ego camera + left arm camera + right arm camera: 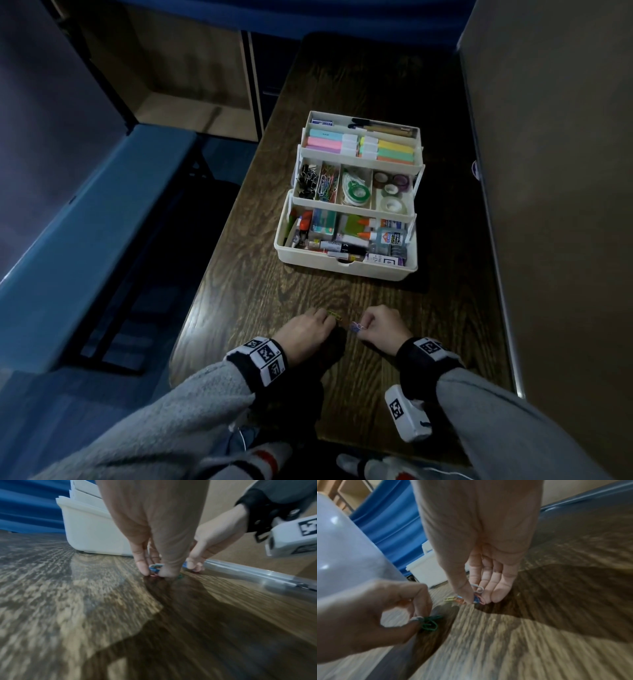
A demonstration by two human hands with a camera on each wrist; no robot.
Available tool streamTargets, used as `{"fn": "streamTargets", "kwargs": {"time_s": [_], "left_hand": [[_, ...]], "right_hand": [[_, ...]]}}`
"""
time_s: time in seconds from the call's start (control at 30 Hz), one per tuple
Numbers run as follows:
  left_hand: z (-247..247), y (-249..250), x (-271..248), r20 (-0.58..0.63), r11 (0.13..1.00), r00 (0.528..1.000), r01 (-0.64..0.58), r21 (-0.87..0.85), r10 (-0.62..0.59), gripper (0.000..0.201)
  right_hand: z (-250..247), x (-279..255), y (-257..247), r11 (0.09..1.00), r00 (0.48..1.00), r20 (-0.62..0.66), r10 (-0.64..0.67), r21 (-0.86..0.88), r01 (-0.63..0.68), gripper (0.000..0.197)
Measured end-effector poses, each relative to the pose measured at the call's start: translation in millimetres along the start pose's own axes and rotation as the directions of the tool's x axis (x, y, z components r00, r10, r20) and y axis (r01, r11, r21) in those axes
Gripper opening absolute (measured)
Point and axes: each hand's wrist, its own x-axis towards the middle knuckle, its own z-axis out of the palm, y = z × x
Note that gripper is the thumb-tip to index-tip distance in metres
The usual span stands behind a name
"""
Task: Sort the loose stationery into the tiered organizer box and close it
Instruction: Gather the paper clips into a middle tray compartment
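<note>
The white tiered organizer box [346,265] stands open in the middle of the wooden table, its three tiers stepped back and filled with stationery. Near the front edge both hands work at loose coloured paper clips. My left hand [330,317] pinches a small bunch of clips [155,568] between thumb and fingertips, right at the table surface; green ones [429,623] stick out of that pinch. My right hand [363,327] pinches blue, pink and white clips [478,597] against its curled fingers. A few yellow and orange clips [453,599] lie on the table between the hands.
The dark wood table [342,294] is narrow, with a beige wall panel [548,205] and its metal edge strip [248,573] along the right. A blue bench [85,240] runs along the left, below table height. The box's middle tier holds a paper clip compartment [327,186].
</note>
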Motion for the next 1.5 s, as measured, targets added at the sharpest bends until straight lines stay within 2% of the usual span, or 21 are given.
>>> {"fn": "streamTargets", "kwargs": {"time_s": [0.33,0.4,0.53,0.63,0.73,0.8,0.87,0.93,1.0,1.07,1.13,1.2,1.27,1.33,1.5], "left_hand": [[-10.4,-21.3,1.4,0.017,0.959,0.989,0.146,-0.244,-0.146,0.022],[-12.9,-26.1,-0.3,0.012,0.932,0.986,0.164,-0.324,-0.169,0.019],[-29.5,-36.3,-3.7,-0.04,0.822,0.965,0.198,-0.534,-0.258,0.009],[-62.8,-46.1,2.0,-0.093,0.714,0.916,0.237,-0.659,-0.391,0.025],[-106.4,-60.6,20.0,-0.151,0.604,0.857,0.212,-0.768,-0.493,0.018],[-133.5,-71.6,37.0,-0.181,0.546,0.801,0.206,-0.812,-0.571,0.016],[-154.1,-82.1,55.8,-0.2,0.52,0.739,0.23,-0.823,-0.643,0.017],[-168.7,-90.0,75.7,-0.185,0.497,0.697,0.276,-0.822,-0.693,0.012],[-177.0,-96.4,94.2,-0.131,0.446,0.67,0.323,-0.835,-0.731,0.011],[-181.4,-101.7,110.1,-0.067,0.398,0.655,0.371,-0.839,-0.753,0.011],[-184.4,-106.0,121.8,-0.032,0.384,0.642,0.417,-0.824,-0.766,0.006],[-186.6,-109.5,130.2,-0.011,0.374,0.63,0.447,-0.813,-0.776,0.013],[-189.2,-111.0,135.1,-0.013,0.408,0.627,0.491,-0.77,-0.779,0.02],[-192.0,-112.2,138.4,-0.02,0.442,0.638,0.51,-0.739,-0.77,0.024],[-195.1,-113.9,137.2,0.013,0.453,0.659,0.531,-0.716,-0.752,0.025]], "right_hand": [[-21.9,-3.4,-7.1,0.988,0.999,0.02,0.025,0.151,-0.027,0.017],[-27.2,-2.2,-15.2,0.979,0.999,0.042,0.035,0.2,-0.042,0.011],[-48.4,3.8,-36.7,0.951,0.999,0.048,0.015,0.309,-0.029,0.014],[-78.3,17.1,-63.8,0.905,0.998,-0.034,-0.047,0.422,0.057,0.009],[-114.1,40.3,-94.6,0.845,0.994,-0.085,-0.063,0.526,0.099,0.01],[-134.8,57.2,-115.1,0.834,0.99,-0.117,-0.077,0.537,0.128,0.008],[-149.4,75.9,-133.0,0.833,0.988,-0.139,-0.061,0.539,0.128,0.009],[-156.9,94.9,-148.5,0.838,0.989,-0.144,-0.02,0.538,0.095,0.009],[-158.4,111.3,-162.4,0.869,0.989,-0.147,0.021,0.493,0.054,0.009],[-157.4,126.1,-172.6,0.893,0.987,-0.159,0.04,0.448,0.036,0.021],[-154.1,138.4,-178.6,0.898,0.985,-0.162,0.065,0.44,0.013,0.028],[-150.0,147.8,-181.5,0.911,0.979,-0.181,0.092,0.413,-0.01,0.029],[-145.2,153.4,-181.0,0.932,0.971,-0.219,0.098,0.363,-0.013,0.025],[-142.5,155.8,-178.7,0.935,0.965,-0.246,0.089,0.355,0.004,0.02],[-145.5,152.1,-172.6,0.895,0.973,-0.221,0.063,0.443,0.043,0.021]]}}
